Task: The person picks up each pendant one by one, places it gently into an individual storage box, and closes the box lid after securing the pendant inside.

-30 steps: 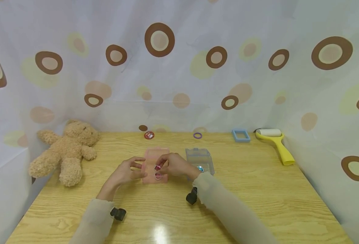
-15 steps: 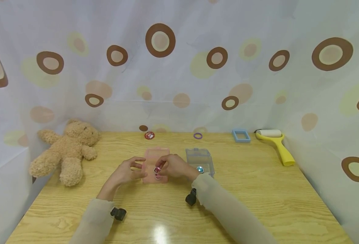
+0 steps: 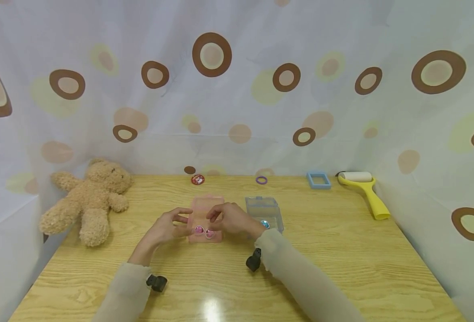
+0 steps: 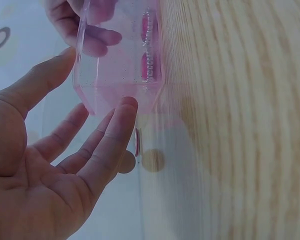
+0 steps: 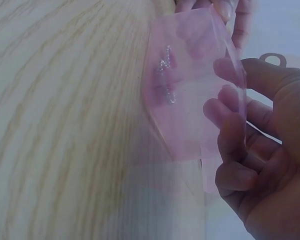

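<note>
A small clear pink box (image 3: 201, 203) lies on the table with its lid raised at the back. Two round pink gems with beaded silver rims sit side by side inside it, the left gem (image 3: 198, 230) and the right gem (image 3: 210, 234). My left hand (image 3: 167, 227) is at the box's left side, its fingertips right at the wall. Over the box's right side, my right hand (image 3: 232, 218) has thumb and fingers bent slightly and apart, reaching past the rim in the right wrist view. Nothing shows between them.
Just right stands an open clear bluish box (image 3: 262, 202) holding a turquoise gem (image 3: 265, 224), partly behind my right wrist. Along the back are a teddy bear (image 3: 89, 201), a red badge (image 3: 198, 180), a purple ring (image 3: 261, 180), a blue square frame (image 3: 318, 180) and a yellow-handled lint roller (image 3: 369, 193).
My right hand held a pink gem above the pink box, lowered it and let go. It now lies left of the other gem. My left hand has stayed in place.
</note>
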`<state>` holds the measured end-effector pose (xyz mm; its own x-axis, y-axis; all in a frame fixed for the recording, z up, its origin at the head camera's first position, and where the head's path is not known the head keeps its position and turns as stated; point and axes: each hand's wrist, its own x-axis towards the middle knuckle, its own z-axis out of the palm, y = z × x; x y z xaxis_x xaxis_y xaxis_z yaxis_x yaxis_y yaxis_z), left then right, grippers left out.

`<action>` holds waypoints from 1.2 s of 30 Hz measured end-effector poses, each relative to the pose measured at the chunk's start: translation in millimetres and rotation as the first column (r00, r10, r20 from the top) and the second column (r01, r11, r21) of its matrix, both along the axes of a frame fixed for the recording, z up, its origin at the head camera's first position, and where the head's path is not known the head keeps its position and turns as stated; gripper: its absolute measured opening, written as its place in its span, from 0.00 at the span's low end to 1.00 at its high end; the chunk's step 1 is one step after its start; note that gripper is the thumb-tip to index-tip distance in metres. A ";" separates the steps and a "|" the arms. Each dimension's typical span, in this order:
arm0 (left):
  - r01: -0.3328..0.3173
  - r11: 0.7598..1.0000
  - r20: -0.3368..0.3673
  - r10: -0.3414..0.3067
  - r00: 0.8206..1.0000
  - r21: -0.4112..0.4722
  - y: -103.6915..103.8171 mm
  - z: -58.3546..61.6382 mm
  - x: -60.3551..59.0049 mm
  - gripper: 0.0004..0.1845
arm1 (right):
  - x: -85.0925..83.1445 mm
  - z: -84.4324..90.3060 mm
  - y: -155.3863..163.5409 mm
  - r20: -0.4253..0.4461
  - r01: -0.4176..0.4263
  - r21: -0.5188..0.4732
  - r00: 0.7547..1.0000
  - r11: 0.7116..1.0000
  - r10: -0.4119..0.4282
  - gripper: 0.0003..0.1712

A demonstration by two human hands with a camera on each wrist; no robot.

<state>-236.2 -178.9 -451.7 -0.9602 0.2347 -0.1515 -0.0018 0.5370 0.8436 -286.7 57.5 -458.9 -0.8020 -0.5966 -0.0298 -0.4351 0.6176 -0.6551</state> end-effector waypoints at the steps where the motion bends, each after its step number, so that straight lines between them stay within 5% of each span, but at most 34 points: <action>1: 0.000 1.000 0.001 0.000 1.000 0.002 0.1 0.0 0.0 0.36 | -0.4 0.7 1.1 -0.003 -0.003 -0.008 1.000 1.000 0.003 0.15; 13: -0.009 1.000 0.002 0.009 1.000 -0.008 0.7 -0.1 -0.3 0.36 | -1.7 8.7 10.9 0.000 -0.009 -0.089 1.000 0.996 0.009 0.14; 24: -0.006 1.000 0.001 0.006 1.000 -0.007 -0.4 -0.9 -2.1 0.35 | -7.2 19.0 20.8 0.064 0.107 -0.180 0.993 0.978 -0.097 0.14; 36: -0.004 1.000 -0.005 0.004 1.000 -0.007 -0.2 -2.1 -1.3 0.35 | -12.8 17.6 19.5 0.095 0.189 -0.167 0.980 0.968 -0.175 0.16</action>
<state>-237.6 -179.2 -453.8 -0.9617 0.2302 -0.1487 0.0000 0.5427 0.8399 -299.5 77.0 -441.3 -0.8970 -0.4421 -0.0054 -0.2687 0.5548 -0.7874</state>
